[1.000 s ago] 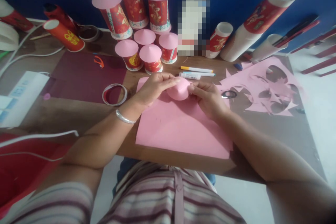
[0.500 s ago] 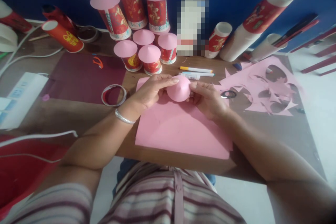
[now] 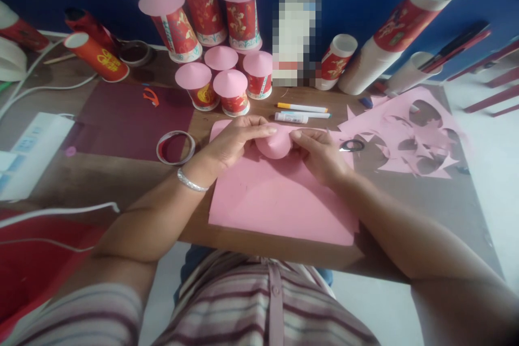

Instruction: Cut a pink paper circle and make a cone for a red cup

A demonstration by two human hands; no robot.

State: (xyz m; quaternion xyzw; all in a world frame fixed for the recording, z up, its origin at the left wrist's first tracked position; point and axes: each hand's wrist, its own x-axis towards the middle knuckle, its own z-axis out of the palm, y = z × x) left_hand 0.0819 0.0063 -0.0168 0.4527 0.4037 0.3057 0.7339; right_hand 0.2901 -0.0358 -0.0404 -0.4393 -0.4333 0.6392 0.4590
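Between my two hands is a small pink paper cone (image 3: 273, 145), held over a sheet of pink paper (image 3: 279, 200) on the table. My left hand (image 3: 247, 138) pinches its left edge, thumb on top and fingers beneath. On the right edge my right hand (image 3: 314, 148) pinches with thumb and forefinger. Just beyond the hands lie a glue stick (image 3: 291, 117) and a marker with a yellow cap (image 3: 302, 107). Black-handled scissors (image 3: 352, 145) rest beside my right hand, their blades partly hidden.
Several red paper cups topped with pink cones, such as this one (image 3: 230, 92), stand at the back. Pink paper offcuts (image 3: 405, 135) lie at the right. A tape roll (image 3: 175, 147) sits left of my wrist. Tall stacked cups (image 3: 377, 54) lean at the back right.
The cone has tipped and shifted slightly down and left, so its point shows less sharply. My right hand has moved a little left, and the glue stick is more exposed.
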